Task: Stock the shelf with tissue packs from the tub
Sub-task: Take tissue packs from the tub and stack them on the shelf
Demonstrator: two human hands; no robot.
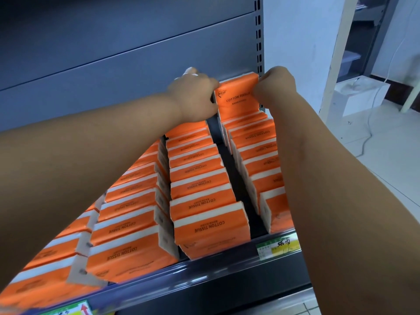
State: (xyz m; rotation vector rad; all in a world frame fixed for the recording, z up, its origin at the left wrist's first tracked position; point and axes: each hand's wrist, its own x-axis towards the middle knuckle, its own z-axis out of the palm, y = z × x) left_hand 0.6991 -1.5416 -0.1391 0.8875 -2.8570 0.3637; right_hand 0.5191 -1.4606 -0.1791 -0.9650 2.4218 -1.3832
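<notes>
At upper centre, the left hand (195, 94) and right hand (275, 85) are gripping the tissue pack (237, 96), fingers curled round its sides. They should be seating it square behind the right row on the shelf (204, 276).

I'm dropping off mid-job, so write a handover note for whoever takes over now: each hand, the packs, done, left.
Left hand: grips the left edge of the tissue pack at the back of the rightmost row.
Right hand: pinches that pack's top right corner.
Done: the shelf holds several rows of packs, front to back.
Left: seat this pack and let go; the tub is not in view, so remaining stock is unknown.
</notes>
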